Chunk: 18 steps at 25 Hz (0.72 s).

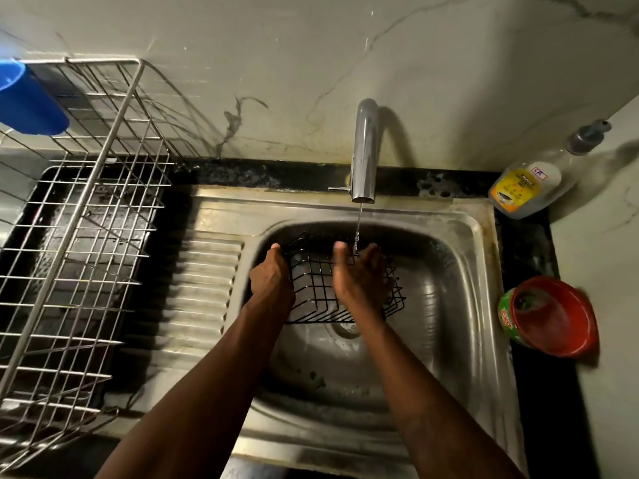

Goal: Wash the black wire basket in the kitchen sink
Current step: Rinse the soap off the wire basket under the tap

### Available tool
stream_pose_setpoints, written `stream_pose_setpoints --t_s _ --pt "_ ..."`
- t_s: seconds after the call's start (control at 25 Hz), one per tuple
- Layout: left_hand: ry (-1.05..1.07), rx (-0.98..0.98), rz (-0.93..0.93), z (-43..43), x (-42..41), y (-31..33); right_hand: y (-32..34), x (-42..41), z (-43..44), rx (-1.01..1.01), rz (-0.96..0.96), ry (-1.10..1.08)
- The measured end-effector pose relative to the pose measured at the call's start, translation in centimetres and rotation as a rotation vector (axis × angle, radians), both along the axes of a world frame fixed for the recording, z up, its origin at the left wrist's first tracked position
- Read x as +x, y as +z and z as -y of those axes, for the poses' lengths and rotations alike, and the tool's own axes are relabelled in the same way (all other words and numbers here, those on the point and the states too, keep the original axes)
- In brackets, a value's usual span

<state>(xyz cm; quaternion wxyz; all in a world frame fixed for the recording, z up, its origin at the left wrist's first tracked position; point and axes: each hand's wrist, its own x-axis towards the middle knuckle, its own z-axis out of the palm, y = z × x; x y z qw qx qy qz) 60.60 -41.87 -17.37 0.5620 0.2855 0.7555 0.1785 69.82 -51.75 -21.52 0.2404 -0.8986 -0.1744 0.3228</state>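
over the steel sink (pixel 463 257), centre frame: black wire basket (pixel 321 292) under a thin tap (pixel 363 150) stream.
left hand (pixel 271 278) grip clamped on its gridded left rim; right hand (pixel 359 278) grip apart, palm cupped.

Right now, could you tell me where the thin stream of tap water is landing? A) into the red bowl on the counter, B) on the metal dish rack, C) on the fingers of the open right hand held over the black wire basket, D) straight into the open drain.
C: the stream from the tap falls onto the right hand, held open above the basket that the left hand grips.
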Motion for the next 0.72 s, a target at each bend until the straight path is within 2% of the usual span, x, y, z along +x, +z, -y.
stream_pose_setpoints --t_s 0.12,0.24,0.32,0.4,0.56,0.68,0.72 --pt "0.082 -0.012 -0.059 -0.3 0.4 -1.0 -2.2 5.0 1.5 -0.113 -0.107 -0.155" --pt "-0.011 0.057 -0.111 -0.1 1.0 0.7 -0.6 5.6 -1.2 -0.214 -0.168 -0.259" --pt "-0.108 0.121 -0.202 -0.5 1.4 0.9 1.6 3.2 -3.3 -0.169 -0.268 -0.286" --pt "-0.176 0.097 -0.270 -1.1 1.5 1.4 3.7 -0.3 -5.0 -0.043 -0.315 -0.195" --pt "-0.148 0.079 -0.178 -1.2 1.1 1.3 4.5 -2.7 -5.2 0.019 -0.095 0.097" --pt "-0.038 0.040 -0.136 -1.0 0.0 0.3 0.6 -0.4 -0.9 0.306 0.015 0.300" --pt "-0.062 0.057 -0.159 -0.9 -0.3 0.7 -0.7 0.6 0.8 0.393 0.031 0.343"
